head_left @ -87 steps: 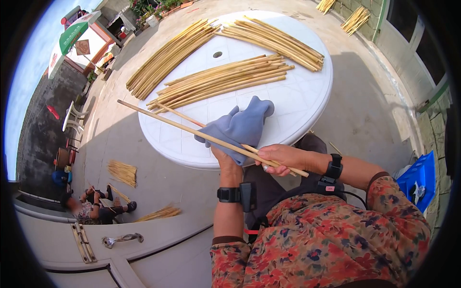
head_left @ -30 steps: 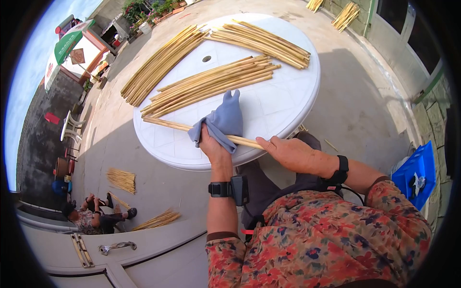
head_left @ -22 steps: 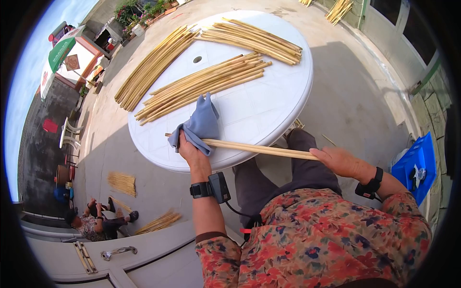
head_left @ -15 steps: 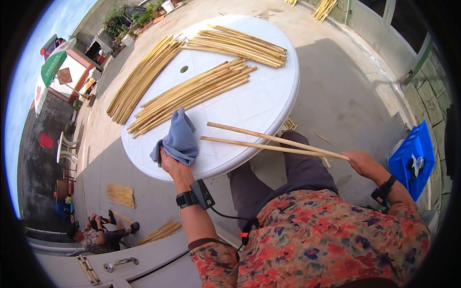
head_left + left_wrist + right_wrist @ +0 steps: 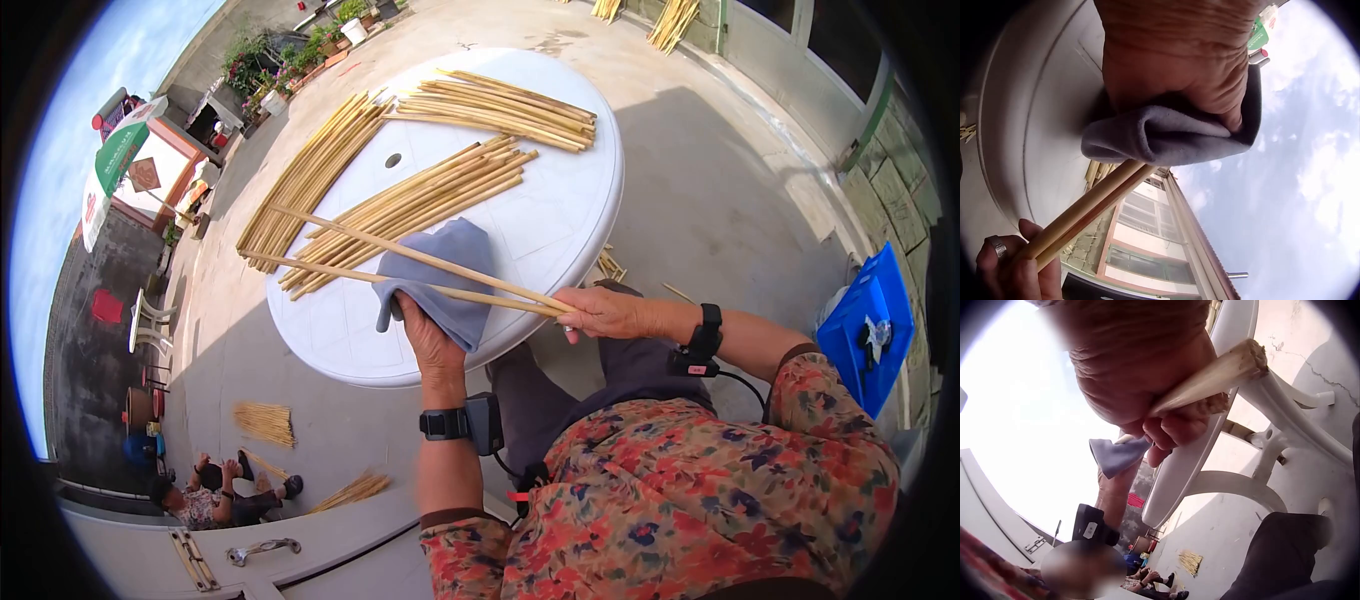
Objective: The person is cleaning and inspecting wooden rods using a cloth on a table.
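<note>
My right hand [image 5: 605, 312] grips two long, pale wooden sticks [image 5: 400, 249] near their closer ends. The sticks fan slightly apart toward the far left, their other ends over the bundles on the table. In the right wrist view, the cut stick ends [image 5: 1254, 359] poke out past the curled fingers. Below the sticks, my left hand [image 5: 432, 345] holds a blue-grey cloth [image 5: 455, 265], which spreads over the palm with the sticks lying across it. The left wrist view shows the folded cloth [image 5: 1166, 140] where the sticks pass into it, the left fingertips hidden behind it.
Three groups of similar sticks [image 5: 410, 200] lie on the round white table [image 5: 545, 225]. A blue bin [image 5: 862, 335] stands at the right. Another person [image 5: 215, 500] sits low at the left near stick piles [image 5: 265, 423], beyond a door [image 5: 340, 555].
My right hand drew the sticks rightward out of the cloth, then brought them back left across it. The cloth, bunched before, is now spread wider beneath them.
</note>
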{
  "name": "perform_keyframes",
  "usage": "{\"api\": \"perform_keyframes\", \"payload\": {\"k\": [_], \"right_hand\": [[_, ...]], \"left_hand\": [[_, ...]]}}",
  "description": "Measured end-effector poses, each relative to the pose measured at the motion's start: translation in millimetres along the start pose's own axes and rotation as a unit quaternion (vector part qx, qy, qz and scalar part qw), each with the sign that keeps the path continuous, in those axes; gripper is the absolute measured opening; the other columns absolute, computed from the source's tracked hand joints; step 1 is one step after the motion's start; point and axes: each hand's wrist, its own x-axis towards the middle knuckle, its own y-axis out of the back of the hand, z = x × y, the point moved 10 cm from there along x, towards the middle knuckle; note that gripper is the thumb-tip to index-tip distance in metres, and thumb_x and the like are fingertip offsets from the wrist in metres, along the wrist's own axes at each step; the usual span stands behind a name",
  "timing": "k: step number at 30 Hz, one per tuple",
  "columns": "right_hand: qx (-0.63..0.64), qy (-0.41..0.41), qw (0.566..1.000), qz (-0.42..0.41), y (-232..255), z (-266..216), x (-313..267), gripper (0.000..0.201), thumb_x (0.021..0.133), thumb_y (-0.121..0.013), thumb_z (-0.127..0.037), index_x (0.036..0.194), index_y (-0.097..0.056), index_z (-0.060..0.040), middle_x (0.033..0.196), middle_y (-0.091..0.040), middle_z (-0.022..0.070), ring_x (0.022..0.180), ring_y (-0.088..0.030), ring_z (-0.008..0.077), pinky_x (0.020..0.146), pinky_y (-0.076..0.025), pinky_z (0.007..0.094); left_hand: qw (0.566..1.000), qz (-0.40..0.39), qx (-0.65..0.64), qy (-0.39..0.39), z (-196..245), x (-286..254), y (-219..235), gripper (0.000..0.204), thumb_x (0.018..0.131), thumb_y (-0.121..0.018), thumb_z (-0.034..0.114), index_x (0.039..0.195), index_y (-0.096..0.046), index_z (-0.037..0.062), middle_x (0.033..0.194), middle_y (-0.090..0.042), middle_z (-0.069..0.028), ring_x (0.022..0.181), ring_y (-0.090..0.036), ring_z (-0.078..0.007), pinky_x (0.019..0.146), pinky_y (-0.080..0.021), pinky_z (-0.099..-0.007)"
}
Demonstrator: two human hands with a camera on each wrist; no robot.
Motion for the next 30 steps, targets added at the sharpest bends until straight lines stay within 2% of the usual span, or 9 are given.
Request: {"api": "perform_keyframes", "payload": {"k": [5, 9, 13, 17, 19, 22, 24, 28, 30], "right_hand": [[0.131, -0.111, 0.979, -0.108, -49.3, 10.9, 20.9, 0.026, 0.094, -0.034, -0.022, 0.111, -0.042, -0.0053, 0.073, -0.053, 0.0031, 0.058, -0.047, 0.0072, 0.052, -0.041, 0.0224], [0.109, -0.105, 0.984, -0.096, -48.3, 18.0, 21.0, 0.028, 0.094, -0.034, -0.024, 0.110, -0.043, -0.0037, 0.075, -0.052, 0.0035, 0.062, -0.051, 0.0098, 0.057, -0.044, 0.0248], [-0.131, 0.086, 0.988, -0.003, -16.8, -7.2, 13.5, 0.028, 0.091, -0.040, -0.026, 0.106, -0.048, -0.0036, 0.079, -0.055, 0.0072, 0.072, -0.056, 0.0211, 0.065, -0.046, 0.0312], [-0.292, 0.200, 0.920, 0.167, 38.8, -53.6, -25.0, 0.019, 0.084, -0.053, -0.017, 0.099, -0.054, -0.0057, 0.085, -0.056, 0.0090, 0.079, -0.056, 0.0271, 0.068, -0.046, 0.0345], [-0.310, 0.226, 0.899, 0.212, 58.3, -79.7, -46.4, 0.017, 0.078, -0.057, -0.009, 0.095, -0.056, -0.0078, 0.084, -0.056, 0.0058, 0.078, -0.056, 0.0260, 0.066, -0.046, 0.0350], [-0.437, 0.278, 0.815, 0.260, 74.3, -120.5, -73.7, 0.019, 0.077, -0.055, -0.008, 0.096, -0.058, -0.0100, 0.088, -0.056, 0.0034, 0.089, -0.056, 0.0240, 0.075, -0.045, 0.0362], [-0.602, 0.327, 0.664, 0.301, 69.5, -153.6, -80.3, 0.030, 0.074, -0.058, -0.008, 0.103, -0.054, -0.0113, 0.095, -0.056, 0.0036, 0.098, -0.054, 0.0228, 0.086, -0.042, 0.0396], [-0.688, 0.317, 0.594, 0.272, 71.5, -165.3, -62.8, 0.030, 0.075, -0.051, -0.009, 0.105, -0.052, -0.0095, 0.090, -0.054, 0.0047, 0.097, -0.054, 0.0195, 0.086, -0.041, 0.0366], [-0.692, 0.261, 0.642, 0.203, 76.6, -143.6, -50.2, 0.025, 0.075, -0.051, -0.009, 0.100, -0.052, -0.0087, 0.082, -0.052, 0.0037, 0.086, -0.054, 0.0182, 0.076, -0.043, 0.0338]], "left_hand": [[0.991, 0.072, 0.091, -0.067, 8.0, 6.4, 9.9, 0.039, 0.089, -0.050, 0.028, 0.118, -0.045, 0.0027, 0.115, -0.053, -0.0068, 0.106, -0.050, -0.0187, 0.092, -0.041, -0.0317], [0.999, 0.017, 0.038, -0.025, -0.8, 5.2, -13.5, 0.031, 0.089, -0.051, 0.019, 0.115, -0.046, 0.0029, 0.103, -0.055, -0.0070, 0.096, -0.052, -0.0180, 0.086, -0.044, -0.0307], [0.991, -0.027, 0.118, -0.061, -0.9, 4.2, -39.3, 0.030, 0.089, -0.050, 0.015, 0.115, -0.045, 0.0005, 0.104, -0.054, -0.0081, 0.097, -0.051, -0.0171, 0.086, -0.043, -0.0298], [0.913, -0.051, 0.398, -0.074, 9.5, -4.9, -68.9, 0.035, 0.087, -0.054, 0.011, 0.117, -0.043, -0.0027, 0.106, -0.052, -0.0087, 0.096, -0.051, -0.0154, 0.084, -0.043, -0.0273], [0.830, -0.173, 0.519, -0.105, 3.5, -11.4, -101.0, 0.034, 0.084, -0.055, 0.008, 0.115, -0.045, -0.0020, 0.105, -0.052, -0.0080, 0.092, -0.049, -0.0136, 0.080, -0.043, -0.0263], [0.780, -0.174, 0.601, -0.004, -13.1, -18.0, -110.0, 0.030, 0.082, -0.055, 0.008, 0.109, -0.050, -0.0027, 0.096, -0.054, -0.0082, 0.086, -0.048, -0.0127, 0.074, -0.043, -0.0262], [0.734, -0.207, 0.646, 0.040, -29.5, -23.1, -110.2, 0.025, 0.081, -0.054, 0.009, 0.104, -0.054, -0.0020, 0.089, -0.058, -0.0116, 0.081, -0.054, -0.0171, 0.073, -0.044, -0.0285], [0.626, -0.329, 0.704, -0.058, -38.8, -44.4, -132.9, 0.022, 0.079, -0.052, 0.013, 0.097, -0.055, 0.0007, 0.079, -0.060, -0.0182, 0.074, -0.055, -0.0383, 0.067, -0.044, -0.0415], [0.558, -0.321, 0.765, -0.029, -43.4, -44.6, -121.0, 0.021, 0.079, -0.052, 0.014, 0.096, -0.056, 0.0015, 0.080, -0.060, -0.0184, 0.075, -0.055, -0.0388, 0.066, -0.045, -0.0425]]}}
